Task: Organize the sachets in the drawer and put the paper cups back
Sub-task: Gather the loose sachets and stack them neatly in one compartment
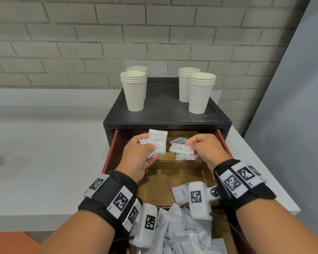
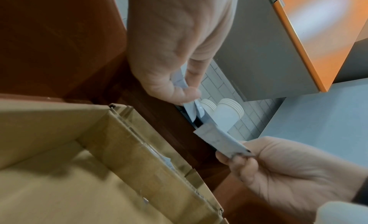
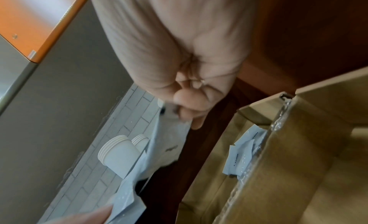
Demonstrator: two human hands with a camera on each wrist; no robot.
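1. Fingers (image 1: 151, 149) first: the left hand (image 1: 138, 158) has its thumb and fingers pinched on a small fan of cream sachets (image 1: 157, 142), top one upright with the "Cream" print showing. The right hand (image 1: 204, 147) is pinching a single sachet (image 1: 178, 148) by its right end, held flat over the far compartment. Both hands are closed on sachets, nothing loose in either.

2. My guess is the step here is gathering strays into one neat stack. To do it well, I'd slide the right-hand one onto the left-hand fan with edges lined up and print facing the same way, then tap the stack square. These foil packets look slippery, so grip the whole stack near the middle rather than a corner.

3. Near end of the drawer (image 1: 112, 149): a big messy pile of sachets (image 1: 180, 233) in the closest cardboard compartment, still unsorted. One lone sachet (image 1: 180, 195) lies in the middle compartment, right side.

4. Far compartment still has a few loose sachets (image 1: 178, 141) under the hands.

5. Farthest: four stacks of paper cups (image 1: 200, 92) stand upright on the black cabinet top (image 1: 163, 107), two left and two right, not put back yet. White tabletop (image 1: 44, 153) on both sides.
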